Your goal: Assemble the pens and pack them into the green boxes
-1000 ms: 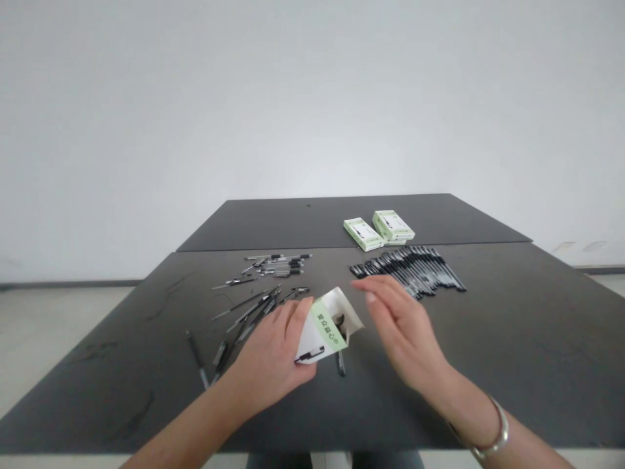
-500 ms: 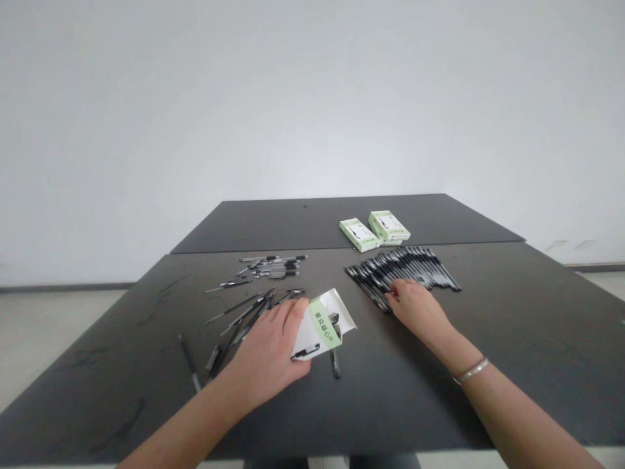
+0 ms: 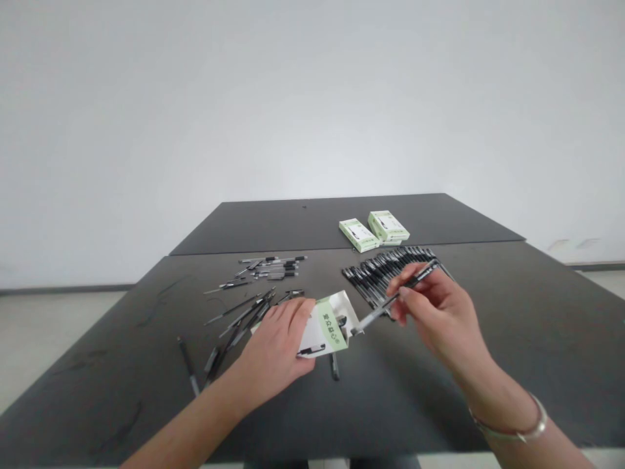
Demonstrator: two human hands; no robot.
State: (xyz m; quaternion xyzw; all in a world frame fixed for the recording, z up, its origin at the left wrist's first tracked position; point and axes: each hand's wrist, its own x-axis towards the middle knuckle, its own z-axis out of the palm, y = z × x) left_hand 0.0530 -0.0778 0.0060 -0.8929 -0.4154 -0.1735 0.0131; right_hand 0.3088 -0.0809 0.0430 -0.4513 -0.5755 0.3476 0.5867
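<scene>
We see bright, even, diffuse light across the pale plaster wall [image 3: 312, 98], a soft shadow on the dark matte tabletop [image 3: 400, 404], and wide-angle stretching toward the edges.

White wall [image 3: 312, 98], pale floor [image 3: 58, 326], dark table [image 3: 512, 404]

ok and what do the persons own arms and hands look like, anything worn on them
The left forearm and right forearm are bare, with no sleeves. The left hand and right hand wear no gloves. A thin silver-coloured bangle circles the right wrist. No rings or other jewellery show on the fingers.
</scene>
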